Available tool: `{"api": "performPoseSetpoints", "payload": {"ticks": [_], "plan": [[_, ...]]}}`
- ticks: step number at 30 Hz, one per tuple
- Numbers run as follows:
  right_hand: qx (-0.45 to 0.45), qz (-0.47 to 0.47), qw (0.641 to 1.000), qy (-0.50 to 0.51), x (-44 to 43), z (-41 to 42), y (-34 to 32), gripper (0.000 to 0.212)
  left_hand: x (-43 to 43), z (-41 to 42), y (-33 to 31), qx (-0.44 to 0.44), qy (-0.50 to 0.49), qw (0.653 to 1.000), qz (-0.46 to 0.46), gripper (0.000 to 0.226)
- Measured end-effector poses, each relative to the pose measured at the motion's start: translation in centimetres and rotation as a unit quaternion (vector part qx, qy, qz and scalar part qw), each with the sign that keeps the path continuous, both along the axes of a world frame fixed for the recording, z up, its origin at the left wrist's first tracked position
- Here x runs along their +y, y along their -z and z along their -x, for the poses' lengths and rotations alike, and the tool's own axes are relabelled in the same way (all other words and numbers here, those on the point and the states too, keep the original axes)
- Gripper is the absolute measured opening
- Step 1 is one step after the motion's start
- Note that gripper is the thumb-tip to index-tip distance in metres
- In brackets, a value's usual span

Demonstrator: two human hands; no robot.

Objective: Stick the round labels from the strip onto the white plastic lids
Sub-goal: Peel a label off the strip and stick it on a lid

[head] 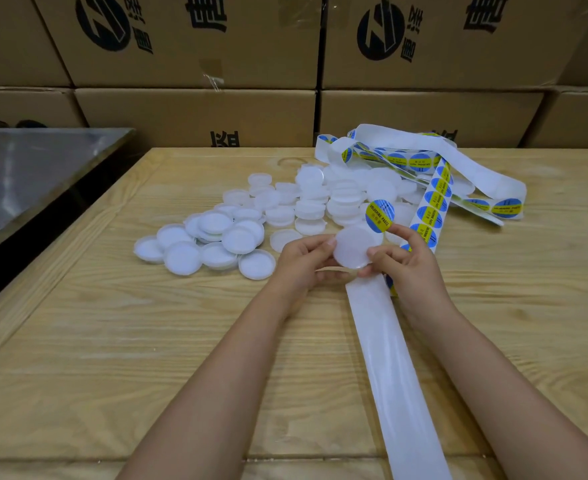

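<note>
While I hold one white lid [353, 249] above the middle of the surface [112, 341], my left hand [301, 259] grips its left edge with curled fingers and my right hand [412, 266] pinches its right edge, a round label [379, 216] standing up at that hand's index fingertip just beyond the lid. The lid pile [251, 220] lies farther left; the label strip [437, 195] loops far right, its bare backing [389, 358] trailing to the near edge.

Bare left hand [301, 259], bare right hand [410, 261], bare forearms [216, 368] to the frame edge, short fingernails [330, 241].
</note>
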State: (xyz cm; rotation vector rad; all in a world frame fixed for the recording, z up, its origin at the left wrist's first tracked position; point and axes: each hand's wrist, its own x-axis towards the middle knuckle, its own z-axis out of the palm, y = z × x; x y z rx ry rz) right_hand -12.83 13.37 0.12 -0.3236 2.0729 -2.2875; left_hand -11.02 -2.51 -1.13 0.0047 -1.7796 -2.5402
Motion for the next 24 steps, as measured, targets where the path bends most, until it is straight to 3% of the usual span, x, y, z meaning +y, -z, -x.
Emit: {"api": "performPoseSetpoints", "payload": {"ticks": [3, 8, 13, 24], "plan": [[0.007, 0.000, 1.000, 0.020, -0.2, 0.0, 0.0, 0.032, 0.1, 0.0, 0.0, -0.005, -0.023, 1.000, -0.010, 0.018], [0.010, -0.012, 0.992, 0.128, 0.6, 0.7, -0.4, 0.003, -0.1, 0.2, 0.1, -0.024, -0.047, 0.998, -0.020, 0.017], [0.001, -0.062, 0.994, 0.087, 0.8, 0.5, -0.5, 0.021, 0.2, 0.1, 0.2, -0.023, -0.039, 0.999, -0.002, 0.020], [-0.010, -0.079, 0.996, 0.046, 0.4, 0.4, 0.0, 0.016, 0.4, -0.2, -0.1, -0.014, -0.013, 1.000, 0.006, 0.021]]}}
